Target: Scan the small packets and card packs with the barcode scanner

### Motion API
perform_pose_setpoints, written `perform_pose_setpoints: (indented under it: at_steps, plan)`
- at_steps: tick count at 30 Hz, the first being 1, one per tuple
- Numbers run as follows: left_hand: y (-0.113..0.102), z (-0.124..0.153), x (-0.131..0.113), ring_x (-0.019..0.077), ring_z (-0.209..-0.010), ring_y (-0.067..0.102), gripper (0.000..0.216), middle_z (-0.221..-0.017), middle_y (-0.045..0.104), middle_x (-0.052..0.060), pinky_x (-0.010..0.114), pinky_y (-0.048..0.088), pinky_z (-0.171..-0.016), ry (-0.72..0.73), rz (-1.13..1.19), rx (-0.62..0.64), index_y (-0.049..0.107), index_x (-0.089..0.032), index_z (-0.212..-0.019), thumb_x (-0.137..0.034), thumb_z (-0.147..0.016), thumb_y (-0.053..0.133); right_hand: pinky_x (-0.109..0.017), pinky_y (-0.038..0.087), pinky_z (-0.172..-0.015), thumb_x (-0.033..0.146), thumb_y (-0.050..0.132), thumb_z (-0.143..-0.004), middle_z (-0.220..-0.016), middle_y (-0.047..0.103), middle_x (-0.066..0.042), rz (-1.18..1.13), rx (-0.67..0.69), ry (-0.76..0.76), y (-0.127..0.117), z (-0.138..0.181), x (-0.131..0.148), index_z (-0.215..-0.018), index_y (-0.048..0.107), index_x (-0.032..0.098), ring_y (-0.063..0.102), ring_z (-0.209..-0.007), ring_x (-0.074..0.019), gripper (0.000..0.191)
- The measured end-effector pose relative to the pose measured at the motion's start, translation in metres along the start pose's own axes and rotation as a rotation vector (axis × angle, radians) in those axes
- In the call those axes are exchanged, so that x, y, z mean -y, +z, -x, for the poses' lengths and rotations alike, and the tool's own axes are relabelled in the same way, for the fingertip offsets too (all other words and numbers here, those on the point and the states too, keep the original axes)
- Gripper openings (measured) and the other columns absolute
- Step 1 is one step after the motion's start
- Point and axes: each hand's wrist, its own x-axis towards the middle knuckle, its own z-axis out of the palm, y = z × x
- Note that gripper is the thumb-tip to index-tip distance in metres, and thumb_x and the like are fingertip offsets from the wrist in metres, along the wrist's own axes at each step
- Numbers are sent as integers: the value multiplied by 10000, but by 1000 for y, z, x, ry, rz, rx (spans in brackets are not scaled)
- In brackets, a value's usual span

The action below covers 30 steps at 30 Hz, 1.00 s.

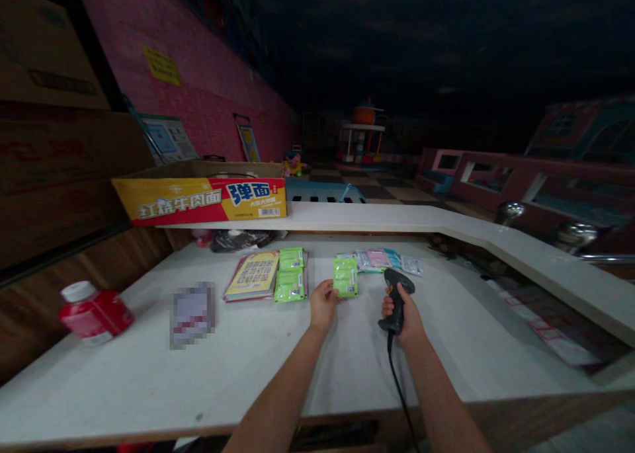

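My left hand [323,305] pinches the lower left edge of a green packet [346,278] at the middle of the white table. In my right hand [409,317] is a black barcode scanner [395,301], its head tilted up and its cord running down off the table's front edge. Left of my left hand, more green packets [290,284] lie on the right part of a stack of booklets [254,276] with a yellow cover. Behind the held packet and the scanner lies a row of pink, white and teal packets [378,258].
A red bottle [95,313] with a white cap stands at the left, beside a blurred-out item [192,314]. An open noodle carton [206,198] sits on the raised white ledge [357,217] along the back. Stacked brown boxes [64,155] rise at the far left.
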Motion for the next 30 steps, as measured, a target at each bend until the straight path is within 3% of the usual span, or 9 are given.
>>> perform_pose_setpoints:
  at_steps: [3,7,14,21,25,30]
  plan:
    - [0,-1,1,194,-724,686,318,-763,699,47,312,587,-642,13,22,4,627,-151,-908,-326,-655,705,-145,325,-319,475,712,-778,-481,495,65,228,-60,5,8,18,-4,-827,548,173,420,-342,-63,347]
    - [-1,-1,2,205,-742,688,349,-781,704,59,324,585,-647,24,27,21,624,-145,-906,-352,-641,719,-175,338,-304,524,733,-739,-489,540,61,552,20,-67,7,51,-12,-929,577,188,458,-337,-93,417]
    - [-5,-3,-4,204,-769,687,202,-843,718,63,321,588,-670,92,-178,21,660,-172,-874,-245,-695,601,-179,330,-303,594,706,-717,-482,542,66,700,-45,-105,2,86,-16,-865,541,207,456,-335,-94,446]
    - [-3,-2,-3,217,-761,695,324,-804,707,63,349,589,-685,49,-30,55,623,-155,-892,-377,-668,696,-184,333,-310,596,719,-709,-482,531,59,581,-36,-99,2,68,-13,-861,558,197,447,-338,-95,457]
    - [-3,0,-2,208,-741,686,263,-770,690,48,334,591,-647,51,-66,51,631,-162,-863,-338,-674,682,-152,326,-331,520,768,-700,-498,508,59,286,-14,-57,1,36,0,-857,571,178,428,-367,-68,425]
    - [-4,0,1,189,-744,688,179,-784,703,44,303,594,-649,33,-63,54,638,-177,-848,-264,-691,645,-121,342,-350,399,784,-710,-539,444,74,-82,142,-2,-18,5,9,-801,547,173,397,-391,-40,339]
